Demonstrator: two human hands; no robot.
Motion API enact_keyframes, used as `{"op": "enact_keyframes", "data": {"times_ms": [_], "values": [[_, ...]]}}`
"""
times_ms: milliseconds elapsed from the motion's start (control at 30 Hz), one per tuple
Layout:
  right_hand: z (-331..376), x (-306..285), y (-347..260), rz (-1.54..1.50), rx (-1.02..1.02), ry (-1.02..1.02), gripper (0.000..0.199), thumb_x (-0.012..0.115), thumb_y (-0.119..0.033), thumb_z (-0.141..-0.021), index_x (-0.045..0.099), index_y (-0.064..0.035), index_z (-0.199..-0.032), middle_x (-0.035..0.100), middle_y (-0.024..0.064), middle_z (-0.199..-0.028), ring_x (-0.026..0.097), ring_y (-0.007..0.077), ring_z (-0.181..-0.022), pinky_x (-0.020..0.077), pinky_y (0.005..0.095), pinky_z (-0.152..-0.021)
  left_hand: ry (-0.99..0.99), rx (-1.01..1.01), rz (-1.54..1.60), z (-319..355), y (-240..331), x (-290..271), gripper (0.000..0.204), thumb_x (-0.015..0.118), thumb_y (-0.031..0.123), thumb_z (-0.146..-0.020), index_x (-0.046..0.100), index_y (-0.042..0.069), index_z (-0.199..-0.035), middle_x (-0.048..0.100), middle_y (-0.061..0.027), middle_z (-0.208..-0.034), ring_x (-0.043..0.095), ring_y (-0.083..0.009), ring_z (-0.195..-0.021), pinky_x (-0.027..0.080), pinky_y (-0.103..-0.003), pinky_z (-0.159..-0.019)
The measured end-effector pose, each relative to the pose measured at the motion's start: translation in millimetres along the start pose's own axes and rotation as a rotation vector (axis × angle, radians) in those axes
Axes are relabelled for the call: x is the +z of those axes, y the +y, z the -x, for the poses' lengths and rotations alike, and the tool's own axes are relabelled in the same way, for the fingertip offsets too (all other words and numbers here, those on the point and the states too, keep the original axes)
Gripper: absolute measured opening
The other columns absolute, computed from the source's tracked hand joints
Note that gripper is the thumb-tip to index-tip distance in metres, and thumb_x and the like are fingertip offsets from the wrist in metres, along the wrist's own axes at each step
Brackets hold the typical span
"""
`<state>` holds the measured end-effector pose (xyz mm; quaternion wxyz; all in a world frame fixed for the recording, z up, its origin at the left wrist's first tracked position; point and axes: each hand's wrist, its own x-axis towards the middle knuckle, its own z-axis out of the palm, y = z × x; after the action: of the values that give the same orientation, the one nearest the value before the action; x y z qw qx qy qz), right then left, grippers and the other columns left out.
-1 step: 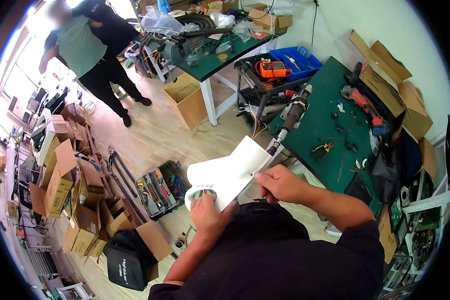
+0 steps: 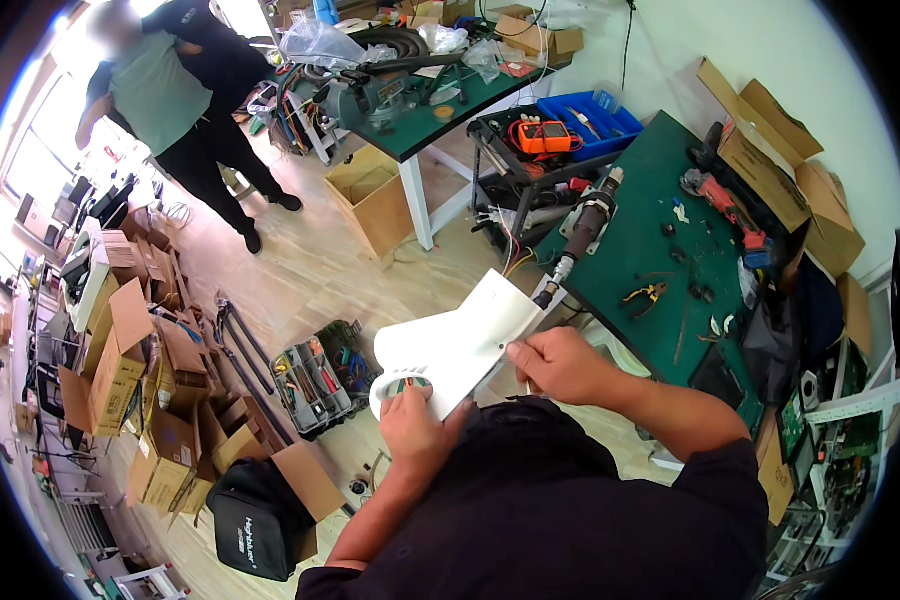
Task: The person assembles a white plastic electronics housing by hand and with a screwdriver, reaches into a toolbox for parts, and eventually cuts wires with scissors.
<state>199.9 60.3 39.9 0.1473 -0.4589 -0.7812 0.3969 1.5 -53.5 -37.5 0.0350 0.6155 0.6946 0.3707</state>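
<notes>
Two grips: left grip [image 2: 413, 430] holds white part [image 2: 460, 340]; right grip [image 2: 565, 368] curled at its edge, hold unclear
White part: before torso [image 2: 570, 500], near surface [image 2: 635, 255]
Change: almost none; work seems steady

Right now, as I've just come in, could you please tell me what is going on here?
A person is handling a white casing: the left hand grips it beside its loop handle, and the right hand has its fingertips at the right edge. A dark cylindrical tool at the edge of the green table points its slim end toward the casing; whether they join is unclear. Pliers lie on that table, and another person stands across the room.
</notes>
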Motion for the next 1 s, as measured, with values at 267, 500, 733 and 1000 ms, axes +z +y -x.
{"op": "enact_keyframes", "data": {"times_ms": [267, 500, 733, 1000], "values": [[-6.4, -5.4, 11.5, 0.577, -0.789, 0.401, 0.030, 0.073, -0.025, -0.079, 0.053, -0.0039, -0.084, 0.054, 0.0113, -0.083, 0.055, 0.0280, -0.074, 0.0469, 0.0366, -0.064, 0.002, -0.040, 0.010, 2.0, -2.4, 3.0, 0.047, 0.087, 0.025, -0.063, 0.055, 0.003, -0.090, 0.062, -0.0162, -0.082, 0.058, -0.0366, -0.076, 0.046, -0.044, -0.069], [6.2, -3.7, 2.7, -0.092, -0.064, -0.058, 0.032, 0.063, -0.027, -0.091, 0.054, -0.0030, -0.071, 0.057, 0.0124, -0.062, 0.057, 0.0290, -0.057, 0.0455, 0.0393, -0.054, 0.000, -0.037, -0.021, -1.1, -3.6, 2.9, 0.049, 0.088, 0.030, -0.062, 0.057, 0.003, -0.088, 0.065, -0.0147, -0.082, 0.061, -0.0357, -0.075, 0.047, -0.043, -0.072], [9.3, -6.1, -2.7, 0.702, -0.616, 0.133, 0.035, 0.056, -0.032, -0.094, 0.056, -0.0065, -0.071, 0.055, 0.0120, -0.061, 0.060, 0.0302, -0.057, 0.0460, 0.0384, -0.053, -0.029, -0.050, -0.023, -2.6, -4.6, 4.2, 0.047, 0.087, 0.026, -0.064, 0.055, 0.003, -0.088, 0.062, -0.0165, -0.080, 0.058, -0.0362, -0.077, 0.046, -0.045, -0.069], [-8.5, -15.4, 11.0, 0.069, -0.141, -0.248, 0.043, 0.054, -0.038, -0.096, 0.058, -0.0042, -0.069, 0.061, 0.0109, -0.062, 0.062, 0.0234, -0.058, 0.0471, 0.0322, -0.054, -0.060, -0.038, -0.007, 3.9, -2.2, 4.6, 0.047, 0.087, 0.027, -0.065, 0.057, 0.002, -0.091, 0.062, -0.0173, -0.082, 0.059, -0.0374, -0.078, 0.047, -0.046, -0.070]]}}
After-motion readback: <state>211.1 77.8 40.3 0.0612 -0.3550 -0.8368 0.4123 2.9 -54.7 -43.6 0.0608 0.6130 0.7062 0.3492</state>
